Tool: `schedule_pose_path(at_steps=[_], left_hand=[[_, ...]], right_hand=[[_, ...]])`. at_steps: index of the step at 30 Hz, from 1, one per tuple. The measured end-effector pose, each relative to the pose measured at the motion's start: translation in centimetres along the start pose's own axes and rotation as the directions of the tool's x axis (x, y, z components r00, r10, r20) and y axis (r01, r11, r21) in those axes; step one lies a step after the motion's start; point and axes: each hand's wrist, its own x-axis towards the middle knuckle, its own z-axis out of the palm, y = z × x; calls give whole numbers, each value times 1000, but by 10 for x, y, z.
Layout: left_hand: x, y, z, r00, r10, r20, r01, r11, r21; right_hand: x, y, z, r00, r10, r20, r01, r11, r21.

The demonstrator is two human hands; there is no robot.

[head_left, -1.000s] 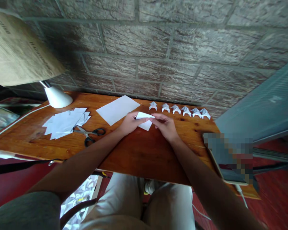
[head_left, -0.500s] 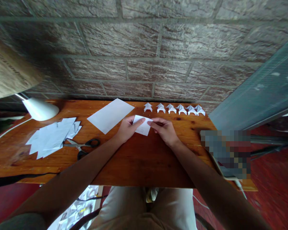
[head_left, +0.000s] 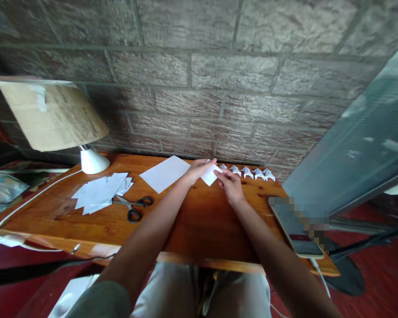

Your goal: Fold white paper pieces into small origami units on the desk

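A small white piece of paper (head_left: 208,176) is held up between both hands over the wooden table. My left hand (head_left: 199,169) grips its upper left side, fingers stretched along the top edge. At its right corner, my right hand (head_left: 229,182) pinches the paper between thumb and fingers. Just behind the right hand, a row of several folded paper figures (head_left: 246,172) stands along the wall side; my hands partly cover the leftmost ones. A larger white sheet (head_left: 165,173) lies flat to the left of my left hand.
Scissors (head_left: 132,205) with black handles lie beside a loose pile of white papers (head_left: 101,193) on the left. A lamp (head_left: 94,162) with a brown shade stands behind them. On the right edge rests a tablet-like device (head_left: 300,240) with a cable, partly blurred out. A brick wall (head_left: 205,104) borders the table (head_left: 205,229).
The view has tilted up and shifted left, showing more of the lamp. My left hand has moved over the paper's top edge, and the paper has turned to a tilted position.
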Motion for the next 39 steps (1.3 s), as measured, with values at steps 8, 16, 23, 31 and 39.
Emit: schedule_pose_path(at_steps=[8,16,23,31,39], left_hand=[[22,-20,21,976,-126,175,140,987,-75],[-49,-31,-46,995,14,97,-37,971,236],[-68,-32,-48,998,50,-28,-39,952,303],[-71,-29,-34,990,127,67,-143,905,401],[-139,39,-61,998,-11,57,-52,270,962]], right_hand=[[7,1,-32,1000,-20,-18,19,995,-95],[4,7,-9,935,164,315,-84,964,-253],[1,19,0,929,141,344,-55,968,-246],[-6,1,-9,930,181,320,-107,966,-234],[-1,-9,-15,953,239,186,-196,955,-222]])
